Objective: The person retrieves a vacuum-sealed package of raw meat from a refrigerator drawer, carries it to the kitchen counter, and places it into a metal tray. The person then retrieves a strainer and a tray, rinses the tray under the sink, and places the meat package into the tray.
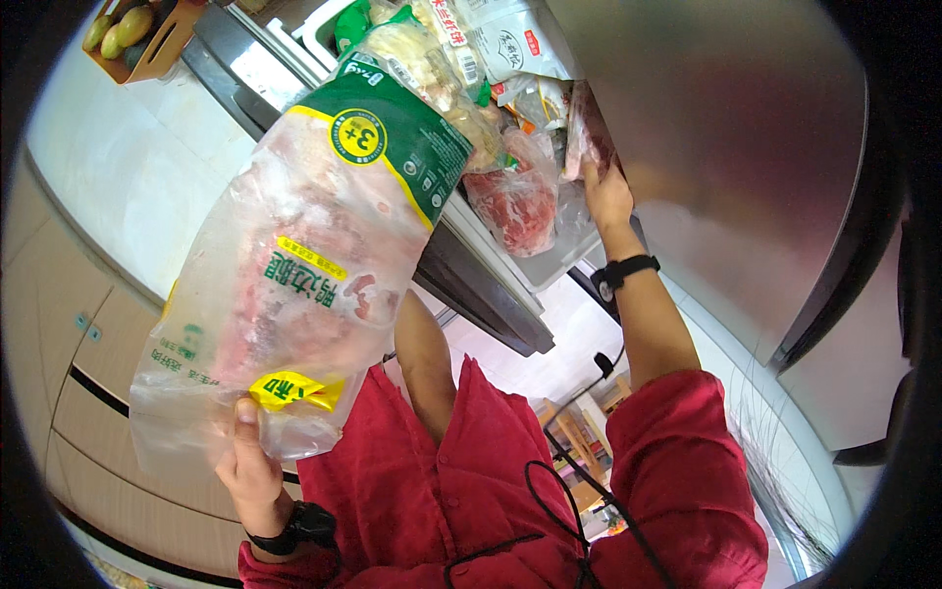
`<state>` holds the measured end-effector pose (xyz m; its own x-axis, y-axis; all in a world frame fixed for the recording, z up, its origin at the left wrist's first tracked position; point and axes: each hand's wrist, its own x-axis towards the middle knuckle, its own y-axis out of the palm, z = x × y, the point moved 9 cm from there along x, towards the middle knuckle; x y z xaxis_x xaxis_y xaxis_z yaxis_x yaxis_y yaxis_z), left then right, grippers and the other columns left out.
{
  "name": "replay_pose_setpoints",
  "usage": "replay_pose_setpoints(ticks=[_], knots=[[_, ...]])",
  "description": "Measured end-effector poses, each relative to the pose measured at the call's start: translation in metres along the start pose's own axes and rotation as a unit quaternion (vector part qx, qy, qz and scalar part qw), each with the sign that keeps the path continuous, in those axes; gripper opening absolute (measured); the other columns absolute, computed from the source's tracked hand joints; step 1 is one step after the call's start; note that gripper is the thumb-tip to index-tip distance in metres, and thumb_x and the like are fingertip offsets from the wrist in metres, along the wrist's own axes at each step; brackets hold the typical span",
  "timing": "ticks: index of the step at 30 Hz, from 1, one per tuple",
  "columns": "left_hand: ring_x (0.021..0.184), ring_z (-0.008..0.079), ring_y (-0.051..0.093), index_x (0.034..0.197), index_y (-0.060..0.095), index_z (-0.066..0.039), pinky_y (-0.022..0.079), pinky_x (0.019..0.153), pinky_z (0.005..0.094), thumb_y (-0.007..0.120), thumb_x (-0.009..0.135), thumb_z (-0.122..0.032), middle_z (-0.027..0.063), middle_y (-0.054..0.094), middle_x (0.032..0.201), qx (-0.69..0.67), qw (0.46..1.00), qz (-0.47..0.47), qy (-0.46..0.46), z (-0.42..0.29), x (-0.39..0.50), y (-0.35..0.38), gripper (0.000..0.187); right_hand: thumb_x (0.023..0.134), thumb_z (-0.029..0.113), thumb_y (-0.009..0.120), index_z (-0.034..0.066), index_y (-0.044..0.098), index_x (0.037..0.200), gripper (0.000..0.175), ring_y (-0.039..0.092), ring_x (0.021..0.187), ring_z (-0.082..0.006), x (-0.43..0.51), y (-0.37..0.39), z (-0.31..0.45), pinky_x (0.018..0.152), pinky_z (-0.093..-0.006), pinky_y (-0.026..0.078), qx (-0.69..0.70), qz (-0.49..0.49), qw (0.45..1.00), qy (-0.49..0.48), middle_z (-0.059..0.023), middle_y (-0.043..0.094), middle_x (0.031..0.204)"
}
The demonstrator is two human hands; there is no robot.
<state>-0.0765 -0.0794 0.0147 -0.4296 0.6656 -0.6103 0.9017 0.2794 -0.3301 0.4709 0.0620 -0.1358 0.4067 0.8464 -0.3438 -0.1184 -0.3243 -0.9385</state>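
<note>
My left hand [250,456] grips the lower edge of a large clear plastic bag of frozen meat [294,243], with the thumb on top. The bag has a green and yellow printed end and bears writing; it hangs across the front of the open freezer drawer [544,276]. Inside the drawer, at its right side, the fingers of my right hand [609,195] are closed around the end of a flat, pale pink pack of frozen meat [579,140]. Just left of that hand lies a clear bag of red meat [519,199].
Several food packages fill the drawer's far part, among them a white printed bag [515,37] and a clear bag of pale food [412,59]. The steel refrigerator door [736,147] stands at the right. A brown basket of fruit or vegetables [158,44] sits at upper left. A black cable [567,442] hangs before me.
</note>
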Motion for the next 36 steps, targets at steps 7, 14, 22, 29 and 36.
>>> replay_pose_setpoints(ticks=[7,14,22,29,36], knots=[[0.091,0.0150,0.050,0.103,0.056,0.005,0.039,0.081,0.0275,0.056,0.088,-0.019,0.0073,0.056,0.099,-0.025,0.999,0.020,0.019,0.004,-0.001,-0.003,0.028,0.078,0.066,0.040,-0.0027,0.038,0.131,0.087,0.042,0.121,-0.0366,0.021,0.026,-0.021,0.100,-0.0390,0.033,0.032,0.074,0.989,0.121,-0.0274,0.045,0.127],[0.087,0.0139,0.050,0.100,0.055,0.004,0.039,0.078,0.0260,0.056,0.088,-0.018,0.0062,0.056,0.096,-0.050,0.998,0.018,0.020,0.009,-0.002,-0.003,0.025,0.068,0.061,0.058,0.0031,0.046,0.126,0.083,0.050,0.114,-0.0356,0.022,0.023,0.010,0.095,-0.0394,0.039,-0.032,0.092,0.994,0.056,-0.0222,0.052,0.123],[0.085,0.0136,0.051,0.097,0.056,0.004,0.039,0.076,0.0257,0.057,0.088,-0.017,0.0068,0.056,0.093,-0.009,0.999,0.018,0.051,0.009,0.002,-0.008,0.023,0.065,0.044,0.063,-0.0001,0.043,0.125,0.077,0.055,0.103,-0.0365,0.008,0.009,-0.007,0.089,-0.0394,0.042,-0.028,0.025,0.999,-0.027,-0.0259,0.057,0.111],[0.084,0.0135,0.051,0.098,0.056,0.004,0.040,0.076,0.0256,0.057,0.087,-0.016,0.0071,0.057,0.094,-0.031,0.997,0.020,0.071,0.007,0.002,-0.007,0.022,0.067,0.041,0.063,-0.0020,0.046,0.122,0.072,0.055,0.103,-0.0357,0.007,0.010,-0.016,0.091,-0.0379,0.041,-0.018,0.026,0.999,-0.017,-0.0257,0.056,0.112],[0.086,0.0133,0.052,0.099,0.056,0.003,0.040,0.077,0.0255,0.057,0.087,-0.016,0.0069,0.057,0.095,-0.045,0.995,0.042,0.079,0.009,0.004,-0.006,0.022,0.064,0.049,0.061,-0.0081,0.056,0.107,0.072,0.057,0.101,-0.0337,0.004,0.009,-0.050,0.089,-0.0332,0.041,0.058,0.100,0.989,0.090,-0.0263,0.059,0.106]])
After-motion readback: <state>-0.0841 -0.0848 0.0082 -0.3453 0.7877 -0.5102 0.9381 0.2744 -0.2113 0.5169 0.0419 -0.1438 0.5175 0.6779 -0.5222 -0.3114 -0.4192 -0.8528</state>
